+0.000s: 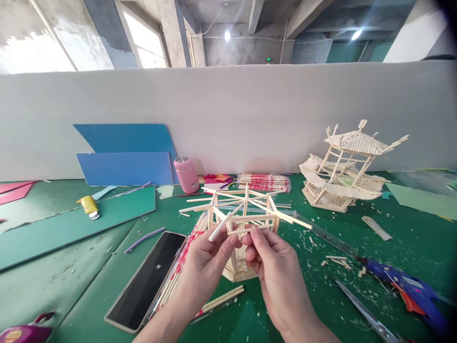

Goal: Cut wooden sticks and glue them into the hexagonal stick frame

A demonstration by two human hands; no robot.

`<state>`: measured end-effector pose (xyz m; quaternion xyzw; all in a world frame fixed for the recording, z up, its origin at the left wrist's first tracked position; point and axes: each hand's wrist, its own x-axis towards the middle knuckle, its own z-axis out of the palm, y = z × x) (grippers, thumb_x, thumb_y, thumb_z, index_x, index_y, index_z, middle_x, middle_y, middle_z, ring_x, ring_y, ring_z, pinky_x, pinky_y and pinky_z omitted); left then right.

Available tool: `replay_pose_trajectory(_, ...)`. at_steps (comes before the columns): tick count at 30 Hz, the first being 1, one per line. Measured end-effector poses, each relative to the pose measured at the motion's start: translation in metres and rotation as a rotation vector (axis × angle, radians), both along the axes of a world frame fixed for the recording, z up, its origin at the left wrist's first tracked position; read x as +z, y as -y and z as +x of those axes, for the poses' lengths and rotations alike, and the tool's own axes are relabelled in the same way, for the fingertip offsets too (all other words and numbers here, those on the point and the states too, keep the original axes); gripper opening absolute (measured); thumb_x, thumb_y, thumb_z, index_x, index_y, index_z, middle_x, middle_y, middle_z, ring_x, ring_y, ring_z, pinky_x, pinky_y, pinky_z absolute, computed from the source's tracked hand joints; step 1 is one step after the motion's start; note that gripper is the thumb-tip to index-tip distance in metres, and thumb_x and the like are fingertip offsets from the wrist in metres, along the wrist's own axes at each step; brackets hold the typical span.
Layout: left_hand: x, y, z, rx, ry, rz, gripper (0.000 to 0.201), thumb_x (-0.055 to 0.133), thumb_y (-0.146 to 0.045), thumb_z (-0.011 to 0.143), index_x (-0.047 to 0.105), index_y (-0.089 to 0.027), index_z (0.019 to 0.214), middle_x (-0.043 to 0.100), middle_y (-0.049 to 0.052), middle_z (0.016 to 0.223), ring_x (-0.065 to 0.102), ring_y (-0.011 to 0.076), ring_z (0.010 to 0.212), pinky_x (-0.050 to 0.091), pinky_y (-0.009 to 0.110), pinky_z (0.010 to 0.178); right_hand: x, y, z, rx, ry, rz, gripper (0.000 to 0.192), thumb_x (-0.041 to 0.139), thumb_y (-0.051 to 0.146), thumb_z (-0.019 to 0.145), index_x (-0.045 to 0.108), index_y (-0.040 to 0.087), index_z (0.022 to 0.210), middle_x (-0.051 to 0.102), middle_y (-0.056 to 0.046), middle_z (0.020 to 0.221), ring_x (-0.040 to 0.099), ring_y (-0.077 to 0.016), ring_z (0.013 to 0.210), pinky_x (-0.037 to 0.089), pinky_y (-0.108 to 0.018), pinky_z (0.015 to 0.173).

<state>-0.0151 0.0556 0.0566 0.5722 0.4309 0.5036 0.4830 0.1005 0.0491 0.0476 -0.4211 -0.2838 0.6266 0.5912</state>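
Observation:
In the middle of the bench stands a pavilion frame made of thin wooden sticks, with long sticks fanning out from its top. My right hand pinches a short wooden stick between thumb and forefinger at the near side of the frame. Close beside it, my left hand has its thumb and fingers closed at the left end of the same stick. A roof stick juts toward me just over the left fingers. Both hands partly hide the frame's lower part and base.
A finished-looking stick pavilion stands back right. Near it lie a blue glue gun, scissors and stick offcuts. To the left are a phone, wrapped sticks, a yellow glue bottle and a pink canister.

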Motion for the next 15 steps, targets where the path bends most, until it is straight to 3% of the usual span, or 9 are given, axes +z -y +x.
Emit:
replay_pose_trajectory(4, -0.0002, 0.0028, -0.0019, -0.009, -0.083, 0.048, 0.023, 0.053, -0.026, 0.083, 0.063, -0.02, 0.102, 0.067, 0.004, 0.082, 0.058, 0.0161, 0.069, 0.047, 0.023, 0.06, -0.002, 0.0005, -0.0003, 0.001, 0.006, -0.003, 0.029, 0.061, 0.045, 0.074, 0.065, 0.017, 0.065, 0.053, 0.003, 0.052, 0.043, -0.007, 0.05, 0.036, -0.019, 0.049)
replay_pose_trajectory(8, 0.0024, 0.0062, -0.0046, 0.007, -0.237, 0.107, 0.022, 0.049, -0.025, 0.086, 0.062, -0.022, 0.103, 0.058, 0.0, 0.066, 0.044, 0.0106, 0.052, 0.037, 0.019, 0.047, -0.0033, 0.0012, 0.0, -0.008, -0.007, -0.017, 0.024, 0.063, 0.041, 0.074, 0.065, 0.018, 0.066, 0.055, 0.003, 0.054, 0.042, -0.0066, 0.05, 0.036, -0.019, 0.05)
replay_pose_trajectory(15, 0.0015, 0.008, -0.0071, -0.016, -0.335, 0.146, 0.022, 0.041, -0.024, 0.09, 0.059, -0.021, 0.102, 0.047, -0.003, 0.061, 0.038, 0.0097, 0.053, 0.033, 0.019, 0.049, -0.0029, 0.0028, 0.0001, -0.008, -0.015, -0.015, 0.024, 0.062, 0.04, 0.075, 0.065, 0.017, 0.066, 0.058, 0.001, 0.06, 0.042, -0.0064, 0.05, 0.036, -0.019, 0.05)
